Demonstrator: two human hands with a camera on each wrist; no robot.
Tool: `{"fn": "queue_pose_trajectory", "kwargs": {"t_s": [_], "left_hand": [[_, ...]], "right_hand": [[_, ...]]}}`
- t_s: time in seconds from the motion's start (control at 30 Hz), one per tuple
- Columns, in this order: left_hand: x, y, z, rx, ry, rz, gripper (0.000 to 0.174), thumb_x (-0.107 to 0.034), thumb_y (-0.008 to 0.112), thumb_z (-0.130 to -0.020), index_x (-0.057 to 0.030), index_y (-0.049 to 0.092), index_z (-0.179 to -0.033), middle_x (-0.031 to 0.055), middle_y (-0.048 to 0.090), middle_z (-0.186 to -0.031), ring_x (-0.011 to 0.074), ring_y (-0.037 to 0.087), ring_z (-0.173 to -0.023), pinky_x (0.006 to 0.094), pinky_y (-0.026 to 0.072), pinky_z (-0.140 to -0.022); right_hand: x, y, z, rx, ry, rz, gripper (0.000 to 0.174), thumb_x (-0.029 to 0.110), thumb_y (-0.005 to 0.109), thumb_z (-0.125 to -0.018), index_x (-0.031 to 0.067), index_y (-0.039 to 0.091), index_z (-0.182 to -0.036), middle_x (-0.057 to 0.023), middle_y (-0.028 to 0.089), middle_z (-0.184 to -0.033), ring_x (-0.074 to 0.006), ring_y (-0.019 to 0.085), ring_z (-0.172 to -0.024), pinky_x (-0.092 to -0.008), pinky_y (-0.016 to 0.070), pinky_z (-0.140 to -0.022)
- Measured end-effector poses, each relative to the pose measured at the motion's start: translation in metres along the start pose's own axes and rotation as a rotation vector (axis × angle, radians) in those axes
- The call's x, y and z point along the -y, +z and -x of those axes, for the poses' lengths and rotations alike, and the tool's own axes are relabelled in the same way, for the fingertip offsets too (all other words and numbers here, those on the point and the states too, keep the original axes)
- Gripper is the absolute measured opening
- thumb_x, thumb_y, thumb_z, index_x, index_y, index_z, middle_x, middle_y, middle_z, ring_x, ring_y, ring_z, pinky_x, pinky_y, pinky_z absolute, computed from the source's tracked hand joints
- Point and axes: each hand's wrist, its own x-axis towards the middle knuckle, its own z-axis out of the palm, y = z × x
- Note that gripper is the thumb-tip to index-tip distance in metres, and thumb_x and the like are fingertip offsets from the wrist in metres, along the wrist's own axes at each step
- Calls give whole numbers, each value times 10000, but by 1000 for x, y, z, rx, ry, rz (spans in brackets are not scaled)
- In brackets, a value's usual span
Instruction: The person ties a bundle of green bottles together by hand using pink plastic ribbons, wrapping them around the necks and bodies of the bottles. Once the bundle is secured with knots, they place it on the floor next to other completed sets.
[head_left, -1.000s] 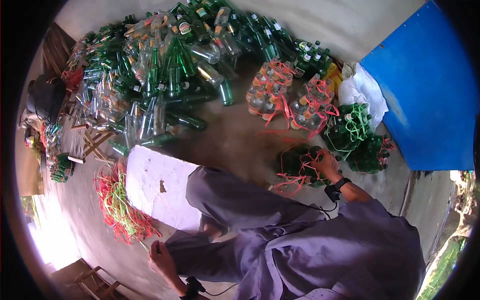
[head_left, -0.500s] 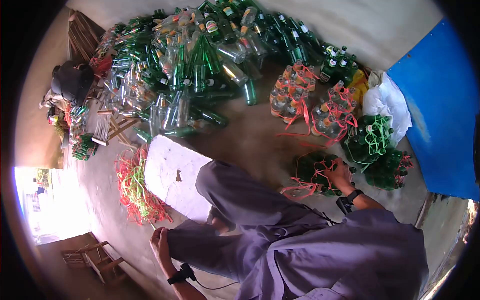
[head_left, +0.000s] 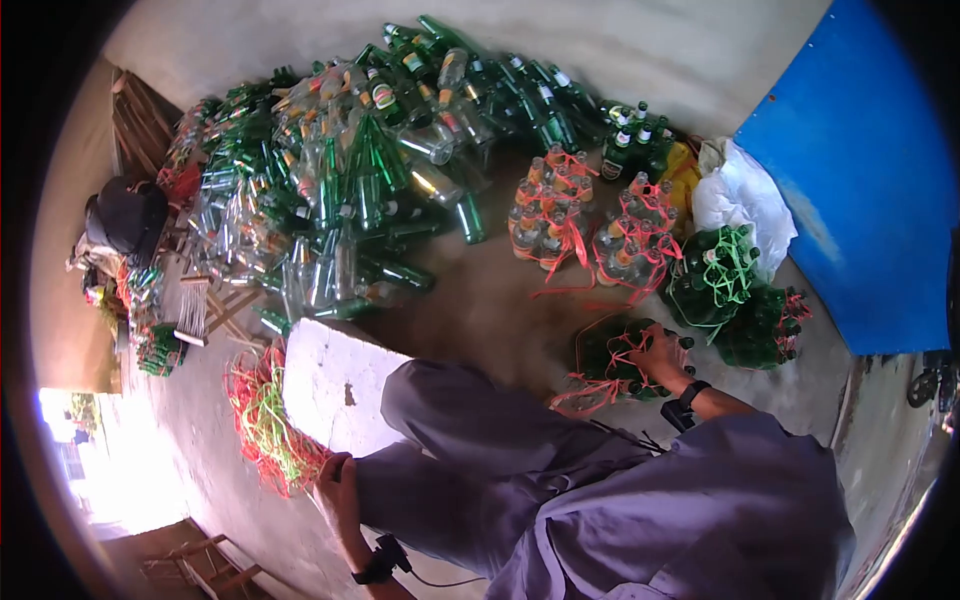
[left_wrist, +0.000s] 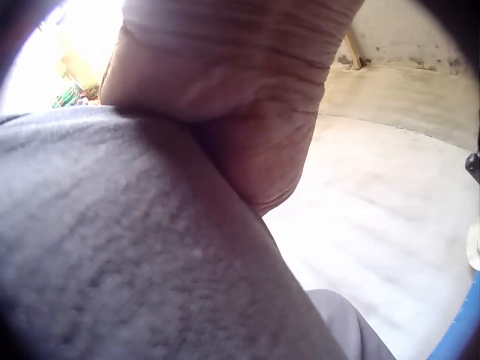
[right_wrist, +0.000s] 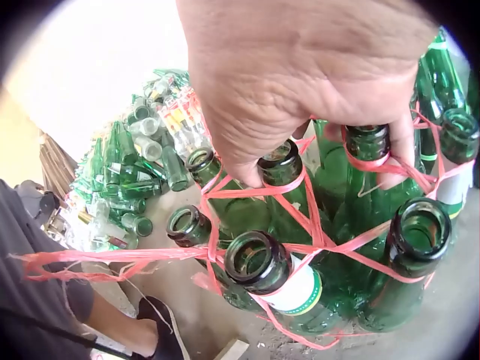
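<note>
My right hand [head_left: 662, 352] reaches down onto a bundle of green bottles [head_left: 605, 358] tied with red string, standing on the concrete floor. In the right wrist view the right hand [right_wrist: 300, 75] curls its fingers [right_wrist: 244, 161] over the bottle necks [right_wrist: 281, 169], among the red string [right_wrist: 247, 191] that binds them. My left hand [head_left: 335, 485] lies against my purple trouser leg [head_left: 450, 500], beside a heap of red and green strings [head_left: 262, 420]. The left wrist view shows only the heel of the left hand [left_wrist: 247, 142] pressed on the cloth [left_wrist: 112, 247]; its fingers are hidden.
A big heap of loose green and clear bottles [head_left: 370, 170] fills the far floor. Tied bundles [head_left: 548, 215] [head_left: 715, 275] stand to the right, near a white bag [head_left: 740, 195] and a blue panel [head_left: 860, 180]. A white foam block [head_left: 330, 380] lies by my knee.
My left hand has moved up from the floor to the trouser leg by the string heap. The right hand stays on the bottle bundle. My head view has shifted a little.
</note>
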Motion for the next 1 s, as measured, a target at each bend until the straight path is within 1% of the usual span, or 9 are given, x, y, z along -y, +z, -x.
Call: {"fn": "queue_pose_trajectory", "kwargs": {"t_s": [0.07,0.17,0.3,0.4,0.47,0.57,0.67,0.77,1.0], "left_hand": [[-1,12,-10,2,31,-26,268,-220,681,-886,-5,742,-1033,136,742,-919,223,700,-885,360,532,-853],[-22,24,-20,11,84,-23,276,-226,684,-883,-11,746,-1045,150,752,-905,236,716,-861,371,547,-818],[-38,29,-23,49,79,-93,277,-225,684,-885,-12,747,-1051,149,754,-897,240,720,-858,371,550,-811],[-39,25,-28,40,134,-105,283,-222,676,-889,-5,745,-1057,156,754,-904,243,718,-863,370,548,-817],[-29,22,-28,28,84,-65,292,-216,667,-890,11,740,-1059,161,754,-912,248,713,-865,373,545,-830],[-20,22,-31,48,96,-7,302,-214,659,-891,23,736,-1060,171,754,-933,256,708,-873,379,540,-851],[-20,28,-40,73,119,-7,302,-210,652,-896,30,734,-1059,172,755,-942,262,707,-876,384,541,-856],[-30,34,-46,106,89,6,302,-204,651,-895,36,731,-1061,167,755,-944,265,707,-883,385,540,-865],[-39,43,-63,188,107,-48,295,-178,642,-890,47,725,-1062,177,750,-970,269,700,-919,387,534,-885]], "right_hand": [[3,-4,0,78,5,-38,672,393,819,-680,128,596,-1256,-243,700,-992,-427,694,-916,-515,549,-786],[14,-13,4,102,49,-17,693,417,808,-689,120,587,-1275,-275,674,-1060,-442,678,-965,-519,543,-818],[26,-26,10,118,83,-22,699,442,795,-700,112,585,-1280,-294,652,-1084,-448,664,-1002,-527,530,-841],[34,-32,8,143,88,-74,711,466,788,-707,120,578,-1291,-298,644,-1081,-449,657,-1021,-532,524,-850],[34,-32,7,186,68,-107,719,480,791,-711,135,565,-1300,-307,634,-1085,-456,647,-1039,-534,520,-861],[37,-26,8,128,100,-25,729,493,801,-707,141,556,-1297,-310,631,-1081,-458,653,-1015,-541,521,-851],[41,-29,8,140,107,0,730,501,807,-702,138,554,-1283,-314,631,-1080,-459,654,-1002,-550,519,-843],[35,-16,3,88,104,41,720,490,806,-701,145,552,-1280,-310,631,-1076,-458,654,-992,-558,516,-833],[45,-22,-6,94,148,71,728,478,797,-696,138,542,-1288,-297,632,-1064,-452,650,-973,-555,513,-808]]}}
